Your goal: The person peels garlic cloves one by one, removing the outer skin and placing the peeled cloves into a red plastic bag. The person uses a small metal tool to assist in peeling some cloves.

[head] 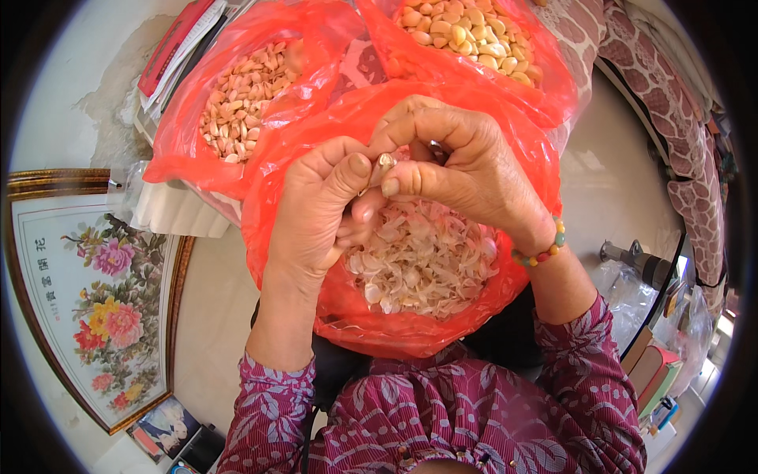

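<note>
Above the peel bag, my left hand (323,204) pinches a garlic clove (382,167) between thumb and fingers. My right hand (459,157) meets it from the other side, its thumb and bent forefinger on the clove's upper end. A small shiny spot (437,145) shows among the right fingers; what it is cannot be told. Below both hands, a red plastic bag (284,133) lies wide with a heap of thin papery garlic skins (420,260) in it. The clove's lower part is partly hidden by my left fingers.
Unpeeled cloves (243,106) fill a red bag (177,133) at the far left. Pale peeled cloves (474,35) lie in another red bag (551,77) at the far right. A framed flower picture (112,296) leans at left. A patterned sofa cover (645,65) is at right.
</note>
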Available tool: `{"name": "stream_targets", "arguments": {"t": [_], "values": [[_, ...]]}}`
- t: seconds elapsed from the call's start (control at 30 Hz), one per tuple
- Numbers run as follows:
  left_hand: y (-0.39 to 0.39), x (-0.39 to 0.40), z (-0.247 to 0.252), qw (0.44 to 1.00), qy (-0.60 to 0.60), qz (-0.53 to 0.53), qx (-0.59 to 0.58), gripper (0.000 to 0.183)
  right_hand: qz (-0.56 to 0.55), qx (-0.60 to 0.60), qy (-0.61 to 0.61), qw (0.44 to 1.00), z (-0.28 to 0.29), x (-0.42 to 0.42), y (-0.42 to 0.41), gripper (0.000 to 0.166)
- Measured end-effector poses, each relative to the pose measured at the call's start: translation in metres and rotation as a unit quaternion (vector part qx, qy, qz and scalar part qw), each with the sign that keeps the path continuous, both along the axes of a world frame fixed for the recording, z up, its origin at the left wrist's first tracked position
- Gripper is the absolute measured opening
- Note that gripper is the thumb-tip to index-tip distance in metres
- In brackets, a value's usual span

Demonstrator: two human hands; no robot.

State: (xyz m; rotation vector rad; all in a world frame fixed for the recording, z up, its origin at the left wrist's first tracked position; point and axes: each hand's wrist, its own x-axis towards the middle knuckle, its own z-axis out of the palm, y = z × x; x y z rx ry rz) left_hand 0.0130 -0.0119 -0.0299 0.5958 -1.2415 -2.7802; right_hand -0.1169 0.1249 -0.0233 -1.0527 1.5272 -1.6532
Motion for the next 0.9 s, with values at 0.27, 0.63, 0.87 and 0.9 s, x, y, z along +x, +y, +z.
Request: {"name": "stream_targets", "arguments": {"t": [0.27,0.63,0.87,0.9], "values": [[0.016,-0.006,-0.003,0.826,0.106,0.215,-0.509,0.01,-0.054,0.023,0.005,0.998,-0.001,0.005,-0.002,0.014],[0.018,-0.009,-0.006,0.783,0.109,0.209,-0.576,0.012,-0.074,0.038,0.148,0.985,-0.002,0.005,-0.001,0.017],[0.017,-0.011,-0.009,0.752,0.122,0.22,-0.61,0.013,-0.067,0.04,0.169,0.983,-0.002,0.007,-0.001,0.016],[0.017,-0.01,-0.01,0.751,0.121,0.217,-0.611,0.013,-0.068,0.035,0.17,0.982,-0.002,0.007,-0.001,0.016]]}}
